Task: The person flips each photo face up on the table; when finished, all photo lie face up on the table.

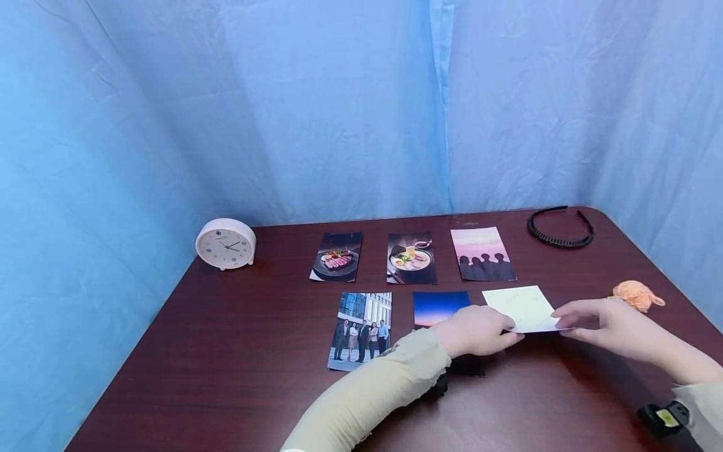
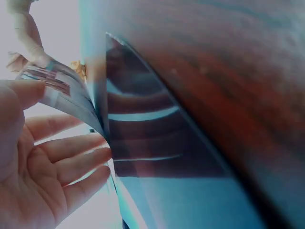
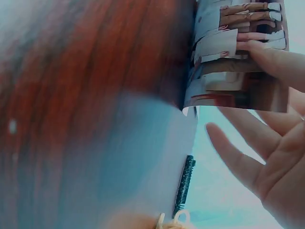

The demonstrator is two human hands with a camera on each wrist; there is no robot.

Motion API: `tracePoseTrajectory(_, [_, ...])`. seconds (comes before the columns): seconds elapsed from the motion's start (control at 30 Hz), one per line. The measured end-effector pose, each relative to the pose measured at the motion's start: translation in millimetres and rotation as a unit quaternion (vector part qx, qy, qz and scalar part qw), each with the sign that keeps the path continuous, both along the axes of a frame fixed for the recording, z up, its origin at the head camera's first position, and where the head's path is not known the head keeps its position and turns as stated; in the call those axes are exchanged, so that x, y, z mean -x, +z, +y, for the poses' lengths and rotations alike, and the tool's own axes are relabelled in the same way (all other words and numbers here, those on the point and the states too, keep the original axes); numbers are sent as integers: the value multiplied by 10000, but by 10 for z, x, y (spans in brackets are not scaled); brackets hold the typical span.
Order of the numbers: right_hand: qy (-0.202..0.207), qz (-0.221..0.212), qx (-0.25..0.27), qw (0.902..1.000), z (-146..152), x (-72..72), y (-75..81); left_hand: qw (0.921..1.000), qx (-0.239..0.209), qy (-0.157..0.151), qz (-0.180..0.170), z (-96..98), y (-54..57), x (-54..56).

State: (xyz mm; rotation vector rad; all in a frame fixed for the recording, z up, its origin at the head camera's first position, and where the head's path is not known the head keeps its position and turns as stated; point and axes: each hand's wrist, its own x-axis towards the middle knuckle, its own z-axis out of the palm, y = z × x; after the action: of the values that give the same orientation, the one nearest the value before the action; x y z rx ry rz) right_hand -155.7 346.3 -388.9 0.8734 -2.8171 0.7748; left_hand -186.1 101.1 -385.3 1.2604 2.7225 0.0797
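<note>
My left hand (image 1: 479, 330) and right hand (image 1: 603, 321) hold one photo print (image 1: 521, 307) between them, its white back showing in the head view. In the left wrist view the thumb lies on the print's picture side (image 2: 71, 98), and the print bends. The right thumb presses on its picture (image 3: 224, 81), which shows people's legs, in the right wrist view. Beneath my left hand and forearm lies a sunset photo (image 1: 440, 306), partly hidden. Left of it is a photo of people in business clothes (image 1: 361, 329).
Behind lie a steak photo (image 1: 337, 257), a noodle bowl photo (image 1: 411, 258) and a silhouettes photo (image 1: 483, 254). A white clock (image 1: 226, 245) stands at left. At right are a black headband (image 1: 559, 242) and an orange yarn ball (image 1: 635, 295) on the brown table (image 1: 237, 351).
</note>
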Motion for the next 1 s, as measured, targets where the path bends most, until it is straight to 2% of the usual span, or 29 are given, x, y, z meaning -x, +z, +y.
tracePoseTrajectory(0.17, [-420, -153, 714, 9964, -80, -30, 88, 9991, -328, -9, 252, -45, 9, 17])
tracePoseTrajectory(0.33, [-795, -126, 1300, 9883, -155, -46, 144, 9943, -987, 144, 366, -91, 47, 44])
tracePoseTrajectory(0.5, [-534, -261, 1874, 9805, -149, -38, 150, 9869, -1532, 244, 454, -142, 75, 69])
tracePoseTrajectory(0.67, [-188, -306, 2031, 9785, -118, -25, 132, 9806, -1835, 325, 607, -183, 128, 97])
tracePoseTrajectory(0.73, [-328, -258, 1914, 9806, -104, -26, 128, 9780, -1983, 368, 529, -196, 164, 106])
tracePoseTrajectory(0.83, [-903, -204, 1614, 9825, -83, -34, 130, 9714, -2311, 484, 243, -215, 222, 115])
tracePoseTrajectory(0.9, [-1251, -109, 1524, 9803, -81, -35, 126, 9649, -2570, 543, 32, -231, 255, 117])
tracePoseTrajectory(1.0, [-1547, -5, 1561, 9755, -100, -36, 134, 9523, -2979, 618, -233, -250, 278, 125])
